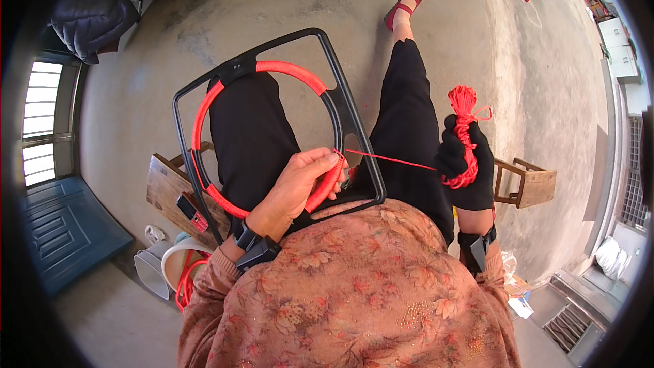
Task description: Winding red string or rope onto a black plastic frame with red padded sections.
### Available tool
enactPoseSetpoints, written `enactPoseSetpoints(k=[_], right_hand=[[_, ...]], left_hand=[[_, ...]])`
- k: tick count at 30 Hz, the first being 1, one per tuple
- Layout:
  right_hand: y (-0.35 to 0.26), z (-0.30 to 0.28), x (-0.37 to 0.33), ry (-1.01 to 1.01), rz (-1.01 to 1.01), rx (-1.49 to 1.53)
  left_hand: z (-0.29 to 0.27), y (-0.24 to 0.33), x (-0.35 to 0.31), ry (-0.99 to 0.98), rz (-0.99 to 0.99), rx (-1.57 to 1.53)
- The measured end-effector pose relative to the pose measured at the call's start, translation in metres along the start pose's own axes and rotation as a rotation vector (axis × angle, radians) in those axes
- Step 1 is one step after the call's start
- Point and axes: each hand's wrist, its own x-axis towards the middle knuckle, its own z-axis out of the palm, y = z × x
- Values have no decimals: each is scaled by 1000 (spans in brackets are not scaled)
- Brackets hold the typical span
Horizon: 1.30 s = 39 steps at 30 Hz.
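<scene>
A black frame point(352, 117) with a round ring inside it rests across my thighs. Red cord is wound tightly round several stretches of the ring, such as the wrapped section point(293, 69) at its far side; other stretches show bare black. My bare left hand point(289, 180) grips the ring's near right part, thumb and forefinger pinching where the winding ends. From there a single red cord point(392, 159) runs taut to the right. My right hand point(477, 187), in a black glove, is closed round a looped bundle of red cord point(463, 105).
A wooden bench point(163, 187) carries a red phone point(193, 211) at left, near a white bucket point(178, 262) with red cord at it. Another piece of wooden seat point(535, 186) shows at right. A blue door panel point(71, 232) is far left. Concrete floor point(327, 7) stretches ahead.
</scene>
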Motion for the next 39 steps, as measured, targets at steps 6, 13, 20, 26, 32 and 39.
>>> enactPoseSetpoints(k=[6,13,20,26,32,39], right_hand=[[-25,-31,-11,-21,-75,-164],[-40,-16,37,77,-265,-458],[37,106,72,-422,-1138,-1998],[86,123,100,-1156,-1228,-2238],[65,108,94,-912,-1003,-1957],[49,74,39,-878,-968,-2011]], left_hand=[[2,-2,0,52,36,-58],[4,2,6,110,12,-61],[-6,-15,6,199,225,123],[-11,-26,12,330,466,487],[-2,-9,0,175,257,240],[3,-3,4,-2,179,-60]])
